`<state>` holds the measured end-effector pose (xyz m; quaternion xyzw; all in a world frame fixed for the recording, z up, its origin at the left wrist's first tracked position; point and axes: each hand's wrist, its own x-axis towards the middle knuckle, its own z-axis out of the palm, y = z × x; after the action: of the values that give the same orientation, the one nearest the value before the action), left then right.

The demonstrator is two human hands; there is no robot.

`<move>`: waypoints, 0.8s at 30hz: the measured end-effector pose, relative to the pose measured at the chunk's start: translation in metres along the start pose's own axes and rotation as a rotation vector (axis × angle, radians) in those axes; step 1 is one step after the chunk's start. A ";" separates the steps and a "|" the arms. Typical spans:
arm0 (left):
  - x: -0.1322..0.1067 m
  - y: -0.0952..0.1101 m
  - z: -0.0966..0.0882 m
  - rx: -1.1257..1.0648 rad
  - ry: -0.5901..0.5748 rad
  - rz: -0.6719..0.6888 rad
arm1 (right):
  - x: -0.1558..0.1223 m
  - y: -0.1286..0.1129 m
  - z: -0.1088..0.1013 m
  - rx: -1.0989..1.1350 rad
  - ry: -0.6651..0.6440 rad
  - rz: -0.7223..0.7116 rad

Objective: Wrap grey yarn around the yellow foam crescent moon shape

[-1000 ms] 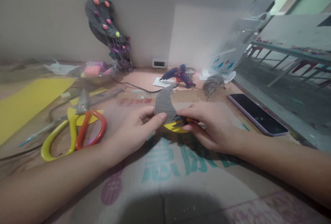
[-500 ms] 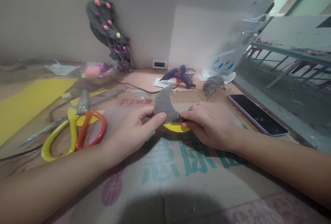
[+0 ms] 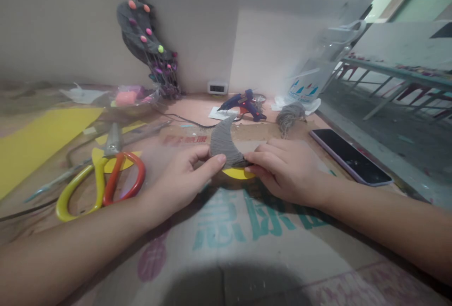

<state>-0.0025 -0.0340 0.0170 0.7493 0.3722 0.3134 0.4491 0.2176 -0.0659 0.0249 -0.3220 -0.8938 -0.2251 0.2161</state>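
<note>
Both my hands meet over a crescent shape [image 3: 223, 143] wound in grey string, with its bare yellow tip [image 3: 237, 173] showing below. My left hand [image 3: 181, 179] pinches the wound part between thumb and fingers. My right hand [image 3: 284, 167] is closed on the lower end of the crescent, fingers pressed against the string there. The piece stands tilted, its point toward the wall, just above a flattened cardboard sheet [image 3: 247, 245] with teal printed characters.
Yellow and orange-handled scissors [image 3: 102, 174] lie to the left beside yellow paper [image 3: 38, 139]. A blue glue gun [image 3: 243, 102], a ball of grey string [image 3: 287, 116] and a dark phone [image 3: 349, 155] lie behind and right. A grey beaded craft [image 3: 146, 42] leans on the wall.
My right hand has turned palm-down and closed over the crescent's lower end, covering more of the yellow tip. The left hand has kept its pinch.
</note>
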 end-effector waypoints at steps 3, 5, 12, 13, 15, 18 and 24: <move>-0.001 -0.001 0.000 0.002 0.004 -0.009 | 0.001 0.000 0.000 -0.011 -0.002 -0.012; -0.001 -0.001 -0.001 -0.006 0.005 -0.021 | 0.001 0.000 0.000 -0.015 -0.003 -0.011; -0.001 -0.001 -0.001 0.013 0.011 0.010 | 0.000 0.001 0.000 0.115 -0.012 0.048; -0.001 -0.001 -0.001 0.010 0.009 0.013 | 0.000 0.001 0.000 0.135 -0.017 0.057; -0.001 -0.001 -0.001 0.004 0.003 0.012 | -0.001 0.001 0.000 0.168 -0.026 0.075; -0.002 0.000 -0.001 0.013 0.000 0.008 | -0.001 0.001 0.000 0.181 -0.029 0.090; -0.002 0.002 0.000 0.005 0.007 0.017 | 0.000 0.001 -0.001 0.124 -0.024 0.072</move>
<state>-0.0029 -0.0361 0.0184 0.7524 0.3682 0.3190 0.4433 0.2185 -0.0651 0.0260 -0.3428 -0.8964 -0.1576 0.2327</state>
